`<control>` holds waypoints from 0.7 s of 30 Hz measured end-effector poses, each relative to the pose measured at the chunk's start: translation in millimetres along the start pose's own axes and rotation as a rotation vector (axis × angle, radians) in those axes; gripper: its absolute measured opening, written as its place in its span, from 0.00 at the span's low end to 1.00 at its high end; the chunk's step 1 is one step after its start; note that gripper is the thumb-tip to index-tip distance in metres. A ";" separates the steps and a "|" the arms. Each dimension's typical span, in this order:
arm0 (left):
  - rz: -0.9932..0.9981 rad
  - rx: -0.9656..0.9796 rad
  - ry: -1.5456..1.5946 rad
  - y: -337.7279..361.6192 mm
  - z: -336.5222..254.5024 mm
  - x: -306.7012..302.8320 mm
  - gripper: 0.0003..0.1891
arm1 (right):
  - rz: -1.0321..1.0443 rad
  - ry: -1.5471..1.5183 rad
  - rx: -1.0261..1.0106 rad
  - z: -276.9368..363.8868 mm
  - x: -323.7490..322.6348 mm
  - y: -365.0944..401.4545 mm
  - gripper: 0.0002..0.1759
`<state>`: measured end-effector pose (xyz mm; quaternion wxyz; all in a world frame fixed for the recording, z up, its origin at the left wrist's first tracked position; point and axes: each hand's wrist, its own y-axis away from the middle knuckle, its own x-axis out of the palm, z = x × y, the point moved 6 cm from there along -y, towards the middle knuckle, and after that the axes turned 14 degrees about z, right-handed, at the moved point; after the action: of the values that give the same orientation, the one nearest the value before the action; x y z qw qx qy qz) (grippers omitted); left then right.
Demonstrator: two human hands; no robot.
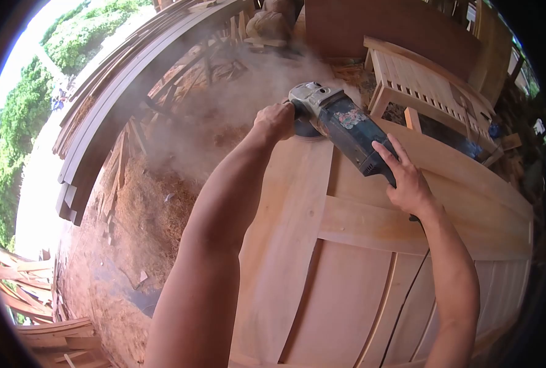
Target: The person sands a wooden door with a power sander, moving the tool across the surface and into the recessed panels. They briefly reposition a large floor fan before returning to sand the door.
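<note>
Head view. The left hand point(276, 119) is at the front end of a grinder point(340, 122), beside the grey gear housing. Its fingers point(286, 112) are curled shut, apparently around a side handle, though the handle itself is hidden behind the fist. The right hand point(410, 183) holds the rear of the blue grinder body. Its fingers point(386, 153) lie wrapped over the casing, with the forefinger stretched forward along it. Both forearms reach up from the bottom of the frame.

The grinder lies tilted, head toward the upper left and tail toward the lower right. Its head is pressed onto the top part of a pale wooden door point(297, 257), which lies flat and fills the lower right of the view. The door shows upright boards, a cross rail and recessed panels. A black cord point(408, 294) runs from the grinder's tail down across the door, passing under the right wrist.

A cloud of dust point(224, 104) hangs off the grinder head toward the upper left. Sawdust point(144, 208) covers the ground left of the door. A slatted wooden bench point(420, 80) stands just beyond the door's far edge. Long curved planks point(113, 92) are stacked at the upper left, and more planks lie at the lower left. Green trees point(15, 153) stand in bright light beyond them.
</note>
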<state>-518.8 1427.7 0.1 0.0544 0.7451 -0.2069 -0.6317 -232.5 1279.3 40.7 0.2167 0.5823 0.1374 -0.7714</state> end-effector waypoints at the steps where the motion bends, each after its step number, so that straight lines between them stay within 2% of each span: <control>1: 0.002 -0.008 0.002 -0.3 -1.3 -0.2 0.18 | 0.005 0.000 -0.002 0.6 0.5 1.6 0.59; 5: 0.037 -0.007 0.011 27.6 -4.0 5.5 0.17 | 0.040 -0.023 0.005 13.0 -0.9 17.7 0.58; 9: -0.027 -0.024 0.088 86.2 -10.1 29.9 0.14 | 0.088 -0.037 -0.008 32.3 5.6 60.2 0.57; 14: -0.023 -0.072 0.159 188.6 -17.7 66.6 0.11 | 0.101 -0.055 -0.108 71.6 15.5 128.1 0.56; 18: 0.046 -0.168 0.222 287.8 -24.7 107.7 0.13 | 0.096 -0.066 -0.194 111.2 31.5 192.1 0.54; 21: 0.062 -0.241 0.260 360.9 -29.7 131.1 0.14 | 0.170 -0.074 -0.210 141.2 45.5 240.5 0.54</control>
<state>-561.4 1045.0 9.1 0.1889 0.8020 -0.1437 -0.5482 -242.4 997.0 47.0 0.3460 0.5370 0.1592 -0.7527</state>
